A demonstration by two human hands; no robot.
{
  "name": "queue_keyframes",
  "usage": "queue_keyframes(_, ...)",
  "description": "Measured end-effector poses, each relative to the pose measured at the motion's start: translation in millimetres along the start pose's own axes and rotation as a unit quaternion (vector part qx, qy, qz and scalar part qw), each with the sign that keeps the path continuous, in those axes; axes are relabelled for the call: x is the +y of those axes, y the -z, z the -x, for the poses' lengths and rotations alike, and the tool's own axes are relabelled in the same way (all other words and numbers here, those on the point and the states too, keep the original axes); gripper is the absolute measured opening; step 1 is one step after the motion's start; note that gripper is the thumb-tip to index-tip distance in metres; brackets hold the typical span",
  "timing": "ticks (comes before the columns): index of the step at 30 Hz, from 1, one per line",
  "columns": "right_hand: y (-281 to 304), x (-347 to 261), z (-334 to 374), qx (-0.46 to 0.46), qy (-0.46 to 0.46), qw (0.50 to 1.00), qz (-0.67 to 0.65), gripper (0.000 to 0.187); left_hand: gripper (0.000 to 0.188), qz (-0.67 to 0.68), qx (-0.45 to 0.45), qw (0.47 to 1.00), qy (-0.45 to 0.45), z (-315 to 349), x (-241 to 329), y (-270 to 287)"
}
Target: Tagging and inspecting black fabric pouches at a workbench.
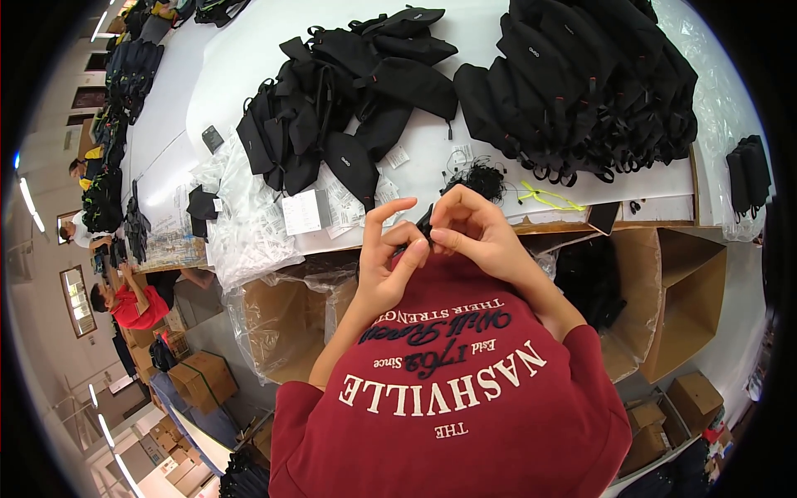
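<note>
While both hands pinch the small black piece [425, 224], the left hand [390, 249] should steady it as the right hand [473, 232] works, black bags [349, 108] at twelve o'clock.

Dark red sweatshirt [465, 415] (white and navy lettering), sleeves pushed up, bare forearms

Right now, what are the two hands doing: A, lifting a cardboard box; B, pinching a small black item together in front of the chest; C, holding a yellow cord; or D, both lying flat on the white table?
B: the left hand and right hand meet at a small black item pinched between their fingertips, above the red shirt and short of the white table.
</note>
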State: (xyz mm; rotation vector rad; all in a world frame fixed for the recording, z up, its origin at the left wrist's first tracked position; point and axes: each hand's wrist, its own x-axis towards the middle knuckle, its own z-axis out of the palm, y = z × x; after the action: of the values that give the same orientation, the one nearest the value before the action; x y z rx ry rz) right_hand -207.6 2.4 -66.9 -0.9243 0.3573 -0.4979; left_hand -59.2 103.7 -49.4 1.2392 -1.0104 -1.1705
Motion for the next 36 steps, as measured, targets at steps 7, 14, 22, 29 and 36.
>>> queue_keyframes(7,2,2,1,-0.019,-0.013,1.000,0.012,0.014,0.047,-0.056,-0.039,0.997,-0.028,-1,-5,4)
queue_keyframes(14,1,0,1,-0.069,-0.005,0.998,-0.013,0.014,0.049,-0.033,-0.042,0.998,-0.021,-1,-11,7)
queue_keyframes(22,0,3,-7,-0.066,-0.019,0.994,-0.090,0.018,0.037,0.098,0.010,0.995,0.000,-2,-23,4)
queue_keyframes(29,7,4,-5,-0.036,-0.019,0.996,-0.081,0.019,0.017,-0.064,-0.015,0.985,0.163,3,-48,33)
queue_keyframes(36,13,4,-5,0.000,-0.014,0.998,-0.063,0.016,0.037,-0.191,-0.057,0.974,0.110,-20,-88,27)
